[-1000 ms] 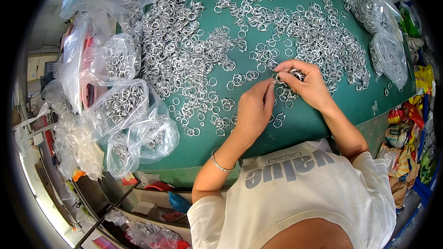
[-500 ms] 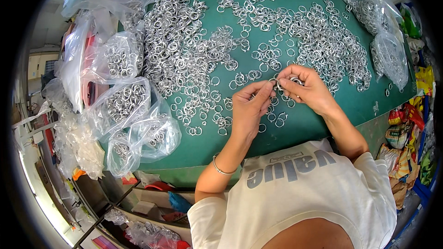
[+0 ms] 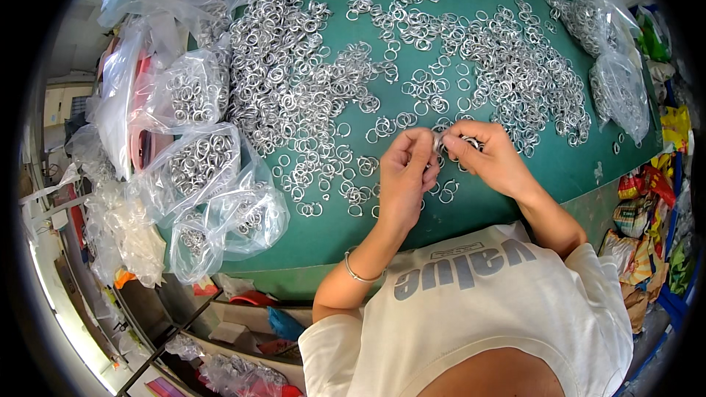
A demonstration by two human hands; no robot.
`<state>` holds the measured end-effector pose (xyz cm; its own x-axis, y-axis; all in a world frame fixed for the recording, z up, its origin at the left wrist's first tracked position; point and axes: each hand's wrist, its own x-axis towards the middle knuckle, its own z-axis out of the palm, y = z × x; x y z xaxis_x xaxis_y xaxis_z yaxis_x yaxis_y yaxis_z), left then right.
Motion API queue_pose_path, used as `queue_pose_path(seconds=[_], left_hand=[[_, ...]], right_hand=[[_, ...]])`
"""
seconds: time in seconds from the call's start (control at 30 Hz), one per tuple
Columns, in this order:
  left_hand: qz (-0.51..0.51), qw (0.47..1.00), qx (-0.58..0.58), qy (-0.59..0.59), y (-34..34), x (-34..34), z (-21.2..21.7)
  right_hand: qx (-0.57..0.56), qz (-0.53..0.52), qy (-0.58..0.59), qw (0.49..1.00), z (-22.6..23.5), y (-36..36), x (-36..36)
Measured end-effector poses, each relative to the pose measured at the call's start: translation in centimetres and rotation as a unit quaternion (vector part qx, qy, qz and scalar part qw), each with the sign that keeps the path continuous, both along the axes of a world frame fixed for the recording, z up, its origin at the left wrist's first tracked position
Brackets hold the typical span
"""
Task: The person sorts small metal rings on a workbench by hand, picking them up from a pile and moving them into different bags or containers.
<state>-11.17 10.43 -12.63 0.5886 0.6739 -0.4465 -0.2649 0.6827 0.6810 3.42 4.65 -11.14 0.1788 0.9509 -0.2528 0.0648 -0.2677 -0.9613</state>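
Observation:
Close together over the green table [image 3: 471, 213], my two hands meet fingertip to fingertip. A small silvery metal ring [image 3: 439, 144] is pinched between them, mostly covered by the fingers. My left hand [image 3: 404, 165] is closed, thumb and forefinger on the ring's left side. Closed as well, my right hand [image 3: 491, 158] grips its right side, and more rings [image 3: 472, 142] show among its curled fingers. Loose rings [image 3: 447, 191] lie on the table just below and around the hands.
A big heap of rings [image 3: 276, 66] spreads at the left, another heap [image 3: 526, 73] at the right. Clear plastic bags of rings [image 3: 206, 162] line the left edge; a further bag [image 3: 621, 88] stands far right. Colourful packages [image 3: 647, 184] are stacked beyond the right edge.
My left hand has shifted slightly right and turned, its fingers more curled. My right hand has lowered a little. The fingertips are closer around the ring.

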Motion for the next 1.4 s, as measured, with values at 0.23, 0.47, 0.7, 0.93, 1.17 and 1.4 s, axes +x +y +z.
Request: queue_pose_path(seconds=[0.23,0.47,0.7,0.93,1.17,1.4], left_hand=[[0.048,0.932,0.316,0.171,-0.9,-0.1,0.0],[-0.015,0.980,0.165,0.109,-0.1,-1.0,0.5],[-0.047,0.997,0.056,0.005,0.2,-1.6,1.0],[-0.009,0.977,0.188,0.096,-0.8,-1.6,0.9],[0.016,0.958,0.269,0.095,-0.9,-0.8,2.1],[0.006,0.829,0.529,0.183,-0.1,-1.7,1.1]], right_hand=[[-0.036,0.015,0.077,0.996,0.4,0.2,0.2],[0.178,0.012,-0.210,0.961,1.6,0.3,-0.2],[0.238,0.070,-0.281,0.927,0.9,0.1,0.8],[0.164,0.074,-0.184,0.966,1.3,-0.1,0.1],[0.033,0.094,-0.032,0.994,1.7,-0.2,0.2],[0.108,0.119,-0.067,0.985,1.2,-0.4,0.0]])
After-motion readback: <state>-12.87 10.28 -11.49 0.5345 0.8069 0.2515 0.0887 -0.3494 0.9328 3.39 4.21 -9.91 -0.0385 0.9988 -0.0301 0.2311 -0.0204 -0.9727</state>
